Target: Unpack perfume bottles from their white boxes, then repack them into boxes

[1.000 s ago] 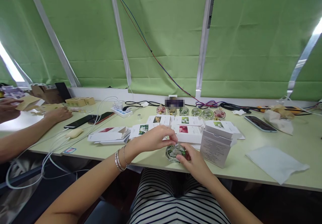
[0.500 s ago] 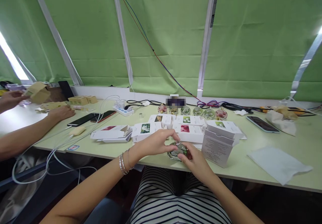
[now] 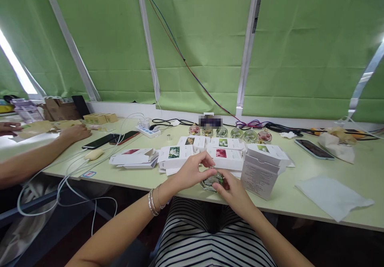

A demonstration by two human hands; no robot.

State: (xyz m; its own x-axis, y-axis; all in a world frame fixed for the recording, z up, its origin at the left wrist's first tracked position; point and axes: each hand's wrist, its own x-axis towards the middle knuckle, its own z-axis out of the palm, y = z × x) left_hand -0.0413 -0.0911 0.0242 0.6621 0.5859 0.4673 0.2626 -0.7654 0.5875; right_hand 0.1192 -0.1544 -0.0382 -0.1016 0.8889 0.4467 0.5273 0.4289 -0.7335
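- The glass bottle (image 3: 208,185), round, clear and showing green and white, is at the centre of the clock, near the table's front edge; whether it rests on the table or sits just above cannot be told.
- The left hand (image 3: 191,171) comes in from 9 o'clock, thumb and forefinger drawn together in a pinch at the bottle's top; the fingertips partly hide what they cover there.
- The right hand (image 3: 236,193), at 4 o'clock, is curled around the bottle's side, its thumb laid on the near face.
- A grey-white box (image 3: 258,177) stands upright at 3 o'clock, beside the right hand, with fine print on its near side.
- White boxes with flower pictures (image 3: 225,159) lie on the table (image 3: 286,187) from 10 to 2 o'clock.
- Beyond them, from 11 to 2 o'clock, six round bottles (image 3: 237,134) form a row, some pinkish, others greenish.
- A small silvery piece (image 3: 168,137) is at 10 o'clock, with a power strip (image 3: 148,131) farther out.
- A white sheet (image 3: 334,197) lies at 3 o'clock, and a phone (image 3: 313,149) between 2 and 3.
- Between 9 and 10, two phones (image 3: 100,141) lie near a co-worker's hand (image 3: 77,133).
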